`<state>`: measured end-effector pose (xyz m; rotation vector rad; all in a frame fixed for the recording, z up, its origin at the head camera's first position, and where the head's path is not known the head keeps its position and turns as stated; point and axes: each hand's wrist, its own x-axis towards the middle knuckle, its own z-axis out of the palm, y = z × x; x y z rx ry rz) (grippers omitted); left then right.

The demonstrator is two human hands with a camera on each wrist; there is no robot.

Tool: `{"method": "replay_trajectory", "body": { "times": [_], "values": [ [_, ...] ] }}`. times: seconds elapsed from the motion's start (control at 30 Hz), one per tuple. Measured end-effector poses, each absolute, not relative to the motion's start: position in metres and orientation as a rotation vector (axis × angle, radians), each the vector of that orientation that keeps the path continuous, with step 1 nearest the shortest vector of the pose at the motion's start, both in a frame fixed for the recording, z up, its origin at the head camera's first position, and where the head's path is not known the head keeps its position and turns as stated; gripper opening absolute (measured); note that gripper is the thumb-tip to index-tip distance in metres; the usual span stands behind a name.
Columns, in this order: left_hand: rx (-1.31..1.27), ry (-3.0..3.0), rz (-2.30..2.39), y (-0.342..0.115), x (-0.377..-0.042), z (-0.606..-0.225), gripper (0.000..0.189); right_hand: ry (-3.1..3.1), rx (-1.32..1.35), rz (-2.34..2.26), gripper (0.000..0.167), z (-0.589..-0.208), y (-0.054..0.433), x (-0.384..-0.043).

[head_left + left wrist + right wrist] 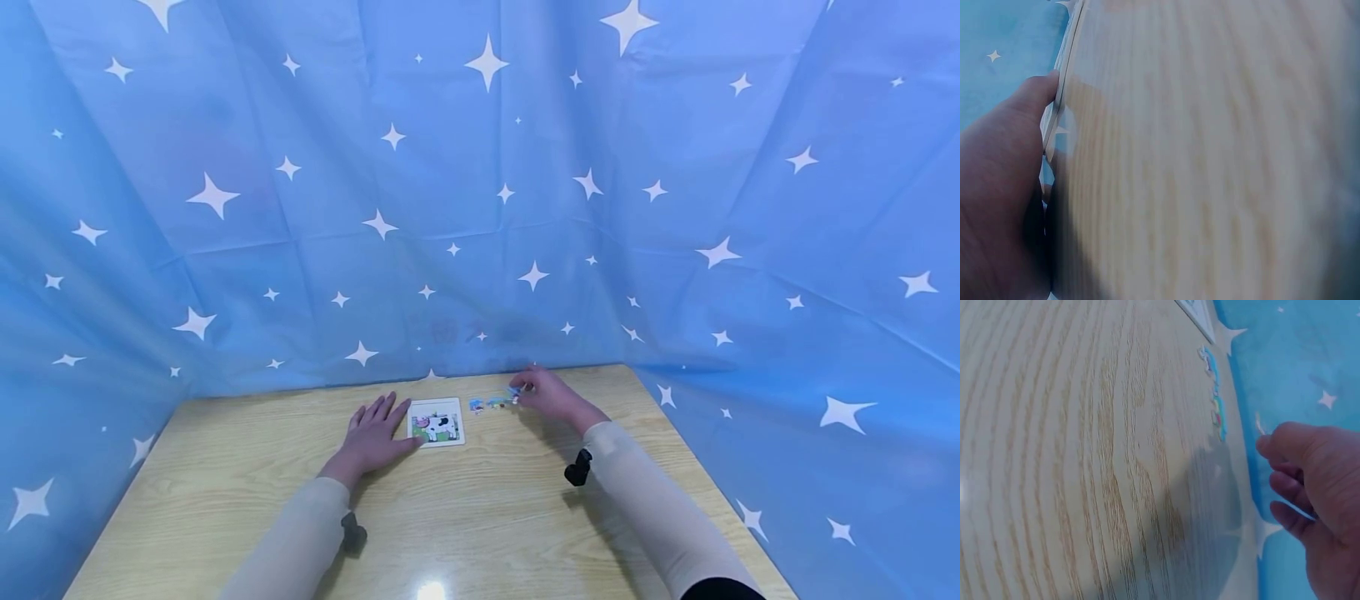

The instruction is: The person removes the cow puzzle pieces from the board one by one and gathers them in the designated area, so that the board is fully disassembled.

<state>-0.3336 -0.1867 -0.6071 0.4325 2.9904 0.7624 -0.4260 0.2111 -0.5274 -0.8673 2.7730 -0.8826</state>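
Note:
A small white-framed jigsaw board (437, 404) with a cow picture (441, 428) lies flat near the back of the table. My left hand (375, 442) rests beside it with fingers spread, the thumb at its lower left edge. In the left wrist view the thumb (1038, 90) lies against the board's edge. Just right of the board, two colourful puzzle pieces (477, 406) (497, 403) lie in a row. Past them, my right hand (553, 397) pinches another puzzle piece (513, 393) between thumb and forefinger; in the right wrist view only a thin sliver of it shows.
The light wooden table (465, 517) ends at the back against a blue curtain (450, 292) with white stars, which also hangs along both sides. A black wrist device (577, 468) sits on the right sleeve, another (353, 533) on the left.

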Motion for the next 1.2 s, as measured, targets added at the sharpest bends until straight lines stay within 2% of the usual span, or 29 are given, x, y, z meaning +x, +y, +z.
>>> {"method": "replay_trajectory", "body": {
  "times": [0.23, 0.47, 0.8, 1.0, 1.2],
  "values": [
    [0.425, 2.996, 0.733, -0.184, -0.328, -0.603, 0.098, 2.741, -0.88, -0.876, 0.026, -0.528, 0.214, -0.428],
    [0.423, 2.989, 0.731, -0.18, -0.316, -0.582, 0.092, 2.746, -0.873, -0.852, 0.025, -0.534, 0.218, -0.432],
    [0.456, 3.012, 0.792, -0.182, -0.321, -0.594, 0.097, 2.733, -0.856, -0.848, 0.029, -0.543, 0.219, -0.437],
    [0.446, 2.985, 0.797, -0.18, -0.318, -0.585, 0.095, 2.708, -0.879, -0.849, 0.023, -0.546, 0.218, -0.44],
    [0.446, 3.004, 0.775, -0.183, -0.325, -0.596, 0.096, 2.693, -0.897, -0.847, 0.022, -0.546, 0.218, -0.443]
  ]
}}
